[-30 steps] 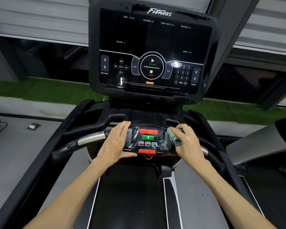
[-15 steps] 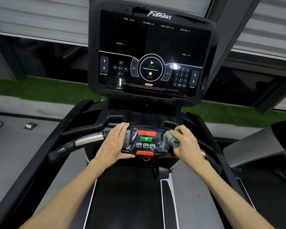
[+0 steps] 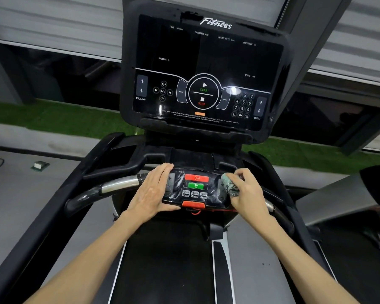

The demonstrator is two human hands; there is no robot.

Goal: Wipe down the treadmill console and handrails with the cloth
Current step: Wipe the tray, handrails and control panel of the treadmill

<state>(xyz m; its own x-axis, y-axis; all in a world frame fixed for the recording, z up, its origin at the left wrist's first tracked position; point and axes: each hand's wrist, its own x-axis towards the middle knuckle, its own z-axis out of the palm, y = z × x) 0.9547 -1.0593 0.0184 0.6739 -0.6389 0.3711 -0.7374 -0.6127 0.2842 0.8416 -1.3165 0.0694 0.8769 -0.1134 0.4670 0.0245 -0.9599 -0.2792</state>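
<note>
1. Two hands flanked the control panel [image 3: 213, 199]; left hand [image 3: 150, 191] rested flat on its left end.
2. Right hand [image 3: 248, 195] pinched the wadded cloth [image 3: 229, 187] at the right end; buttons [image 3: 196, 182] lay leftward.

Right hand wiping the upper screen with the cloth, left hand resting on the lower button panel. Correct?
No: head view shows the right hand holding the cloth on the right end of the lower button panel, not the upper screen. Left hand rests there as stated.

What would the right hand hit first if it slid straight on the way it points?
Probably the red button on the control panel; the right hand, gripping the cloth, points left across it.
</note>
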